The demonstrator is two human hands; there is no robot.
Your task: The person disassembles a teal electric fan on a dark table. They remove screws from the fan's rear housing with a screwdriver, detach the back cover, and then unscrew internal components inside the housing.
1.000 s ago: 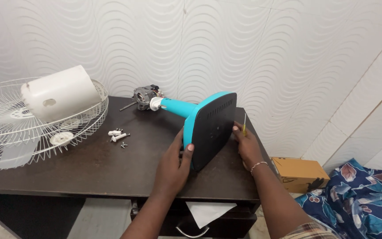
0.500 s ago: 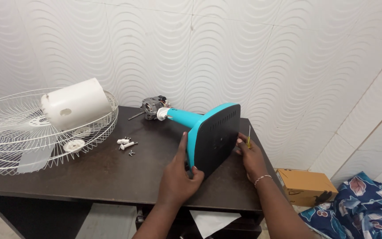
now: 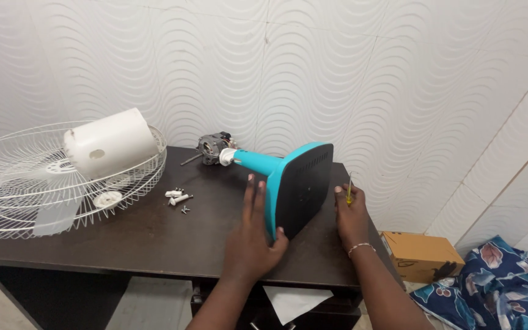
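A teal fan stand lies on its side on the dark table (image 3: 142,241). Its black-bottomed base (image 3: 300,186) faces me, and its neck (image 3: 255,162) runs back to a bare grey motor (image 3: 211,146). My left hand (image 3: 253,235) grips the base's left edge, thumb on the black underside. My right hand (image 3: 351,217) rests against the base's right edge and holds a small yellow-handled screwdriver (image 3: 349,188) upright.
A white wire fan grille (image 3: 25,189) overhangs the table's left side, with a white motor cover (image 3: 110,143) lying in it. Loose white pieces and screws (image 3: 178,198) lie mid-table. A cardboard box (image 3: 423,247) and floral cloth (image 3: 502,284) are on the floor at right.
The base has tipped slightly more upright. My left hand slid lower along its left edge and my right hand shifted a little right with the screwdriver. The view rose slightly.
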